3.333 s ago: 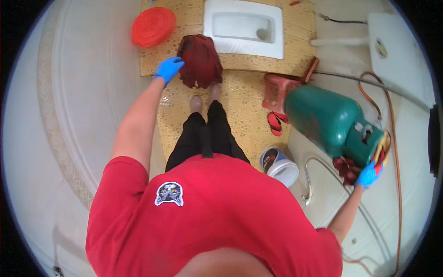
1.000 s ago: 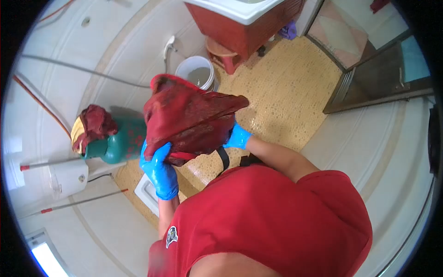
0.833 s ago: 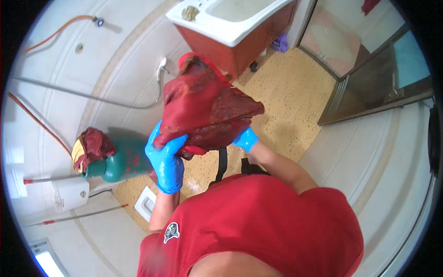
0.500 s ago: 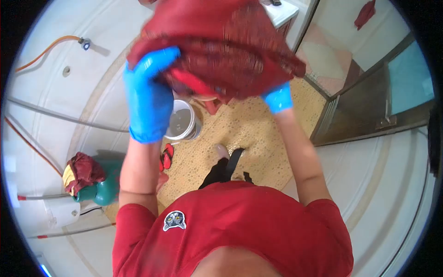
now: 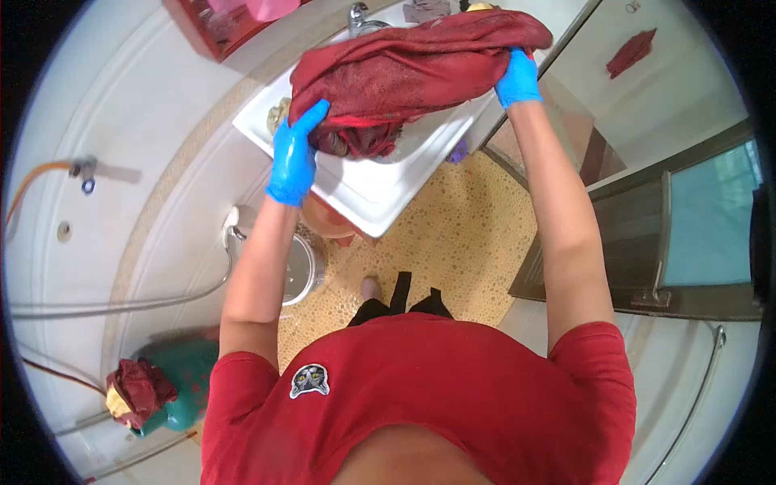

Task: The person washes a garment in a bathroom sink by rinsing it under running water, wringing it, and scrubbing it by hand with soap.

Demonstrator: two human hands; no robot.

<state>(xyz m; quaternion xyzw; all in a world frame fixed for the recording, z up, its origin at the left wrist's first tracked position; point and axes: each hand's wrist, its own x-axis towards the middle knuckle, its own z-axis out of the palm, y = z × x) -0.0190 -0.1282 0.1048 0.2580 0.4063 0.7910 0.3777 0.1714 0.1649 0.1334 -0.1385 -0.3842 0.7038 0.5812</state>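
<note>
A dark red cloth (image 5: 404, 77), bunched and wet-looking, is stretched between my two hands above a white sink (image 5: 372, 190). My left hand (image 5: 295, 158), in a blue rubber glove, grips its left end with the thumb on top. At the other end my right hand (image 5: 519, 79), gloved in blue too, closes around the cloth. A fold of the cloth hangs low near my left hand, over the basin. Part of the sink and the base of the faucet (image 5: 360, 16) are hidden behind the cloth.
A white bucket (image 5: 301, 271) stands on the pebbled floor (image 5: 436, 234) below the sink. At lower left, a green gas cylinder (image 5: 190, 388) carries a red and yellow cloth (image 5: 139, 392). A dark-framed door (image 5: 622, 250) stands at right. A red shelf (image 5: 214, 32) hangs upper left.
Both hands have moved up and apart, spreading the cloth sideways. The view has shifted, so the sink and faucet now show beneath and behind the cloth.
</note>
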